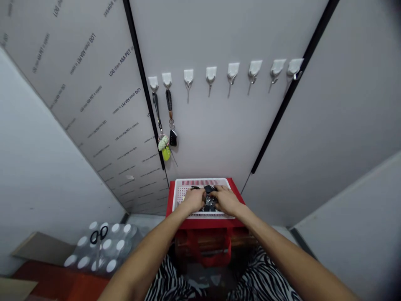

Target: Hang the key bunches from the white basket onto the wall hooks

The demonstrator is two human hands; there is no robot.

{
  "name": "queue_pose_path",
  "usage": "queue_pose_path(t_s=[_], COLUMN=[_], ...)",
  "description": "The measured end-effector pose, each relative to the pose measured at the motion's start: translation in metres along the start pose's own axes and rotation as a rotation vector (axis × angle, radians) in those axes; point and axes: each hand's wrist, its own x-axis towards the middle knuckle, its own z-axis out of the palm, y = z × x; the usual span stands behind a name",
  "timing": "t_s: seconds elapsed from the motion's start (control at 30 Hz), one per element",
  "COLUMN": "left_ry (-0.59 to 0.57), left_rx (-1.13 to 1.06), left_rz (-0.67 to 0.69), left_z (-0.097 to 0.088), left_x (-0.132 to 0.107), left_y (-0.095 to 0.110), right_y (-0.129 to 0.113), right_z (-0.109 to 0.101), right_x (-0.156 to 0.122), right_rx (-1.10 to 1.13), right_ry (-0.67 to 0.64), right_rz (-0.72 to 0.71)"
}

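A white plastic basket [200,182] holds a bunch of keys [209,201] with dark fobs and shiny metal parts. Both of my hands reach into it from the near side. My left hand [196,199] is curled at the left of the bunch, its fingertips mostly hidden. From the right, my right hand [227,199] bends its fingers onto the same keys. The two hands are close together but apart, with dark fobs showing between and below them. Exactly which key each hand grips is too small to make out.
Under the basket is a red bag [208,223]. Several white wall hooks [211,74] form a row above; the two leftmost carry a strap with green charms [163,144] and a car key [173,138]. Shrink-wrapped bottles [102,246] with scissors [99,235] on top stand lower left.
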Motion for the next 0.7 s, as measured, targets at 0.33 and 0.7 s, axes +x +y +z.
queue_pose_path(t_s=[0.33,0.7], left_ry=[-0.006,0.314], left_rx=[-1.071,-0.845], left_rz=[-0.131,-0.138], left_z=[-0.023,-0.085], left_x=[0.005,-0.028], left_y=[-0.002,0.009], right_y=[0.004,-0.01], right_z=[0.0,-0.014], right_x=[0.004,0.011], right_rx=[0.322,1.204], right_ry=[0.122,0.078], right_rz=[-0.161,0.061])
